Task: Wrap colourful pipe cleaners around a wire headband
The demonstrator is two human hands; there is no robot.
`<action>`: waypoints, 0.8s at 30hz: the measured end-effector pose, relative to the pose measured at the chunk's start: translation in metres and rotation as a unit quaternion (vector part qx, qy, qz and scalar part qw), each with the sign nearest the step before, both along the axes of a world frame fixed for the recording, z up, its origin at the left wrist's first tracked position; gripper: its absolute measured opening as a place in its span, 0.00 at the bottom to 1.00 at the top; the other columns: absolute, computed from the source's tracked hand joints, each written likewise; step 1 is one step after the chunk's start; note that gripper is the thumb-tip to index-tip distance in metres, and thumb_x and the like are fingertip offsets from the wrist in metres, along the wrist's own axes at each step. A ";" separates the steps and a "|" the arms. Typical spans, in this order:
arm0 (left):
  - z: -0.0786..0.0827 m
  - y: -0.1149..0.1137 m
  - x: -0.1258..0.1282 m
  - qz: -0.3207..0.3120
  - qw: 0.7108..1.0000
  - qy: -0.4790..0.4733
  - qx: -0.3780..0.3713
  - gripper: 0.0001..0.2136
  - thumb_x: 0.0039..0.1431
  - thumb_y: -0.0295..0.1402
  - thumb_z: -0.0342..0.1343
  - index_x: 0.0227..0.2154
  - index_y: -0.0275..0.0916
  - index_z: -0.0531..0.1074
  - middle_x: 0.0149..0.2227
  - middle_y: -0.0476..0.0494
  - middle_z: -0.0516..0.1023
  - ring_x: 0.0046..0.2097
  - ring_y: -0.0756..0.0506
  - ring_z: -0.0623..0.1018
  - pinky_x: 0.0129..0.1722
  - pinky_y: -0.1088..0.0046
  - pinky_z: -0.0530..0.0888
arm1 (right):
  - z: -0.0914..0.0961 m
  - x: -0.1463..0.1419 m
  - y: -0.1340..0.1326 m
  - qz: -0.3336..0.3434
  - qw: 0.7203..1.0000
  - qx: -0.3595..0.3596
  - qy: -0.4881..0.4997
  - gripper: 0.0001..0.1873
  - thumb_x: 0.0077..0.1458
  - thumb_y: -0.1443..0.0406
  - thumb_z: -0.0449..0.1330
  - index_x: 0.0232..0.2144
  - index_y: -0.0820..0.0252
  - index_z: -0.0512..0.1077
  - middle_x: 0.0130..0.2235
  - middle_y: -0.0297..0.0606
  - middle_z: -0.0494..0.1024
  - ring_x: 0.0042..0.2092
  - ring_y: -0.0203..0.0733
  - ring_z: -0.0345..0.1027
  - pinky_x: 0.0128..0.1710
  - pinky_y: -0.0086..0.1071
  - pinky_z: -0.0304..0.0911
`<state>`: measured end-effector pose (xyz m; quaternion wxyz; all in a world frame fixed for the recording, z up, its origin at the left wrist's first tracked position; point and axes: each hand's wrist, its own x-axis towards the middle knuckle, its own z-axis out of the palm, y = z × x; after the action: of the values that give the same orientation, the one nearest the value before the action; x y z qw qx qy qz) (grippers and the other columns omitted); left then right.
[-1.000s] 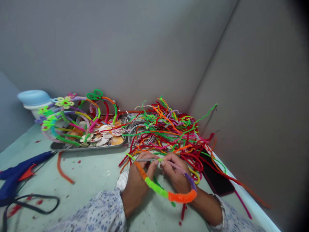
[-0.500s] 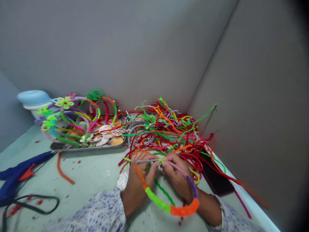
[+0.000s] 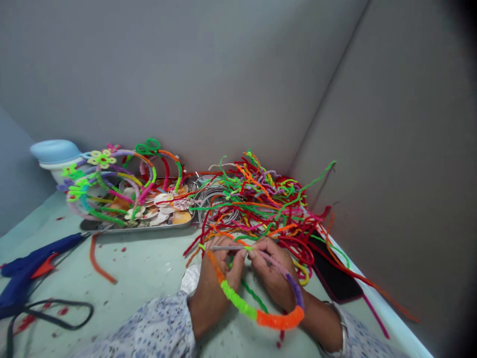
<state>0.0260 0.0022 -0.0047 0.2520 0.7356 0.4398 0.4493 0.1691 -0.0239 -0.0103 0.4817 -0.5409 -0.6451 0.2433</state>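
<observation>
My left hand [image 3: 215, 293] and right hand [image 3: 274, 276] sit close together, clamped on a fuzzy headband [image 3: 238, 302], just below the pipe cleaner pile [image 3: 257, 204]

Two grey walls [image 3: 156, 74] meet in a corner behind a pale green tabletop [image 3: 141, 263].

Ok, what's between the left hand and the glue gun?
Head view: from the left hand to the glue gun lie a loose orange pipe cleaner and small red spots on the pale green tabletop.
</observation>
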 end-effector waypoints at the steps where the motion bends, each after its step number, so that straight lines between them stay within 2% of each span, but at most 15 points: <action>1: 0.000 0.000 0.000 0.001 1.000 -0.001 0.001 0.08 0.56 0.33 0.49 0.26 0.39 0.70 0.26 0.46 0.73 0.32 0.45 0.72 0.34 0.66 0.68 | -0.001 0.000 0.000 -0.002 1.000 -0.005 0.004 0.08 0.55 0.63 0.54 0.27 0.59 0.67 0.27 0.33 0.70 0.29 0.36 0.64 0.30 0.28 0.59; 4: 0.002 -0.003 0.000 0.007 1.000 0.014 -0.009 0.07 0.57 0.33 0.48 0.28 0.39 0.70 0.30 0.45 0.74 0.35 0.44 0.72 0.37 0.64 0.67 | -0.003 0.000 0.001 -0.009 0.999 -0.035 0.039 0.08 0.54 0.62 0.55 0.26 0.59 0.67 0.26 0.33 0.69 0.28 0.36 0.64 0.28 0.28 0.58; 6: 0.005 -0.006 -0.001 0.012 0.999 0.034 -0.015 0.06 0.58 0.32 0.49 0.33 0.40 0.70 0.35 0.44 0.74 0.39 0.43 0.72 0.41 0.62 0.67 | -0.003 0.000 0.004 -0.011 0.992 -0.071 0.102 0.09 0.54 0.60 0.55 0.26 0.59 0.66 0.23 0.31 0.68 0.26 0.35 0.62 0.26 0.27 0.56; 9: 0.011 -0.010 -0.003 0.018 0.998 0.056 0.020 0.07 0.55 0.33 0.52 0.37 0.39 0.68 0.39 0.42 0.72 0.43 0.41 0.70 0.43 0.61 0.66 | 0.001 0.002 0.010 -0.019 0.965 -0.137 0.222 0.11 0.52 0.57 0.56 0.26 0.58 0.65 0.20 0.28 0.66 0.22 0.34 0.59 0.22 0.27 0.54; 12: 0.016 -0.016 -0.006 0.036 0.996 0.035 0.075 0.13 0.54 0.29 0.53 0.43 0.39 0.64 0.43 0.40 0.69 0.47 0.42 0.67 0.47 0.60 0.64 | 0.006 0.004 0.015 -0.046 0.948 -0.159 0.272 0.13 0.53 0.57 0.55 0.23 0.59 0.65 0.19 0.29 0.67 0.21 0.32 0.58 0.22 0.26 0.53; 14: 0.019 -0.022 -0.009 0.000 0.993 0.020 0.113 0.12 0.53 0.26 0.53 0.42 0.39 0.64 0.42 0.41 0.69 0.46 0.42 0.67 0.46 0.61 0.64 | 0.007 0.005 0.016 -0.049 0.947 -0.148 0.281 0.14 0.53 0.57 0.55 0.21 0.60 0.65 0.20 0.29 0.67 0.22 0.31 0.58 0.22 0.26 0.52; 18: 0.022 -0.030 -0.008 -0.175 0.975 0.031 0.131 0.09 0.52 0.24 0.52 0.37 0.39 0.67 0.35 0.43 0.72 0.39 0.44 0.70 0.41 0.64 0.65 | 0.002 0.008 0.017 -0.040 0.943 -0.131 0.304 0.14 0.54 0.58 0.55 0.22 0.60 0.66 0.20 0.29 0.67 0.22 0.30 0.57 0.22 0.24 0.52; 20: 0.022 -0.030 -0.005 -0.227 0.967 0.055 0.102 0.06 0.54 0.25 0.51 0.34 0.39 0.69 0.32 0.44 0.73 0.37 0.45 0.70 0.39 0.65 0.66 | 0.000 0.009 0.017 -0.034 0.936 -0.129 0.327 0.13 0.54 0.58 0.55 0.23 0.59 0.65 0.21 0.28 0.67 0.22 0.30 0.57 0.21 0.24 0.52; 21: 0.021 -0.028 -0.003 -0.229 0.968 0.065 0.075 0.06 0.55 0.26 0.50 0.33 0.39 0.70 0.31 0.44 0.74 0.36 0.45 0.70 0.39 0.66 0.66 | 0.000 0.009 0.017 -0.028 0.931 -0.127 0.341 0.13 0.54 0.58 0.56 0.23 0.60 0.65 0.21 0.28 0.68 0.22 0.30 0.58 0.21 0.23 0.52; 24: 0.017 -0.018 0.000 -0.159 0.985 0.054 -0.023 0.08 0.58 0.27 0.47 0.33 0.39 0.71 0.34 0.44 0.75 0.39 0.45 0.71 0.40 0.66 0.67 | 0.001 0.008 0.016 0.004 0.916 -0.135 0.379 0.10 0.53 0.60 0.56 0.24 0.60 0.65 0.22 0.29 0.69 0.22 0.29 0.59 0.22 0.23 0.53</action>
<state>0.0257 -0.0155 0.0119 0.3129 0.8137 0.3401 0.3525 0.1775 -0.0076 -0.0096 0.6114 -0.4654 -0.3776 0.5167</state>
